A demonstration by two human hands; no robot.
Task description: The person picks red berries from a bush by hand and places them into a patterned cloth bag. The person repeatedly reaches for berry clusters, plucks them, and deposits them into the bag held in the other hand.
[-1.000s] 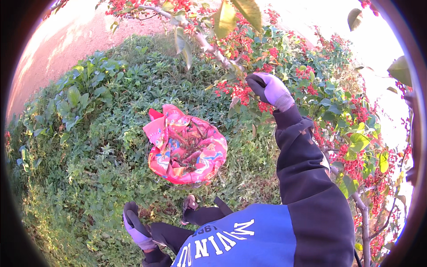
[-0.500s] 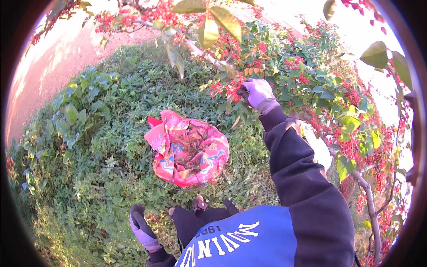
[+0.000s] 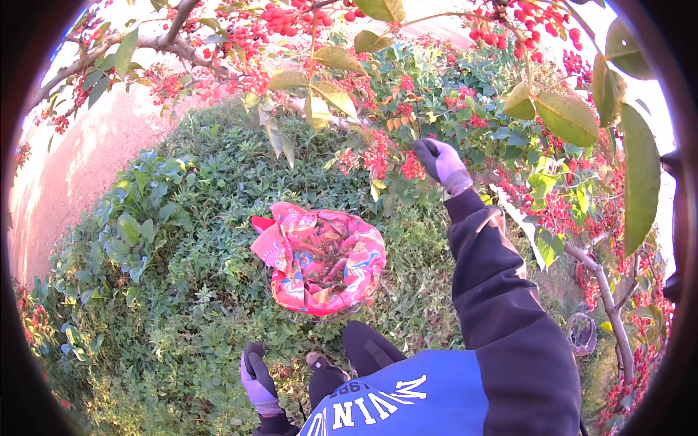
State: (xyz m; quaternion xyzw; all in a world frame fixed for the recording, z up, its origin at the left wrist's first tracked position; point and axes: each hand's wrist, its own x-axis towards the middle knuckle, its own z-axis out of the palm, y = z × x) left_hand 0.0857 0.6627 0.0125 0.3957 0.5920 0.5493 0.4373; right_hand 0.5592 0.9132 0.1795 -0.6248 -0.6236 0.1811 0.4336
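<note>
Your right hand (image 3: 442, 161), gloved, fingers closed on a red berry cluster (image 3: 411, 167) up on the shrub. Your left hand (image 3: 256, 374) hangs low, loosely curled, empty. The pink bag (image 3: 320, 258) sits open on the ground cover below, mouth up to take berries.

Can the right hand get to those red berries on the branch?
Probably yes. The right hand, in a purple glove, is already raised among the leaves right beside a cluster of red berries, and nothing seems to block it. Whether its fingers are touching or gripping the berries cannot be told.
</note>
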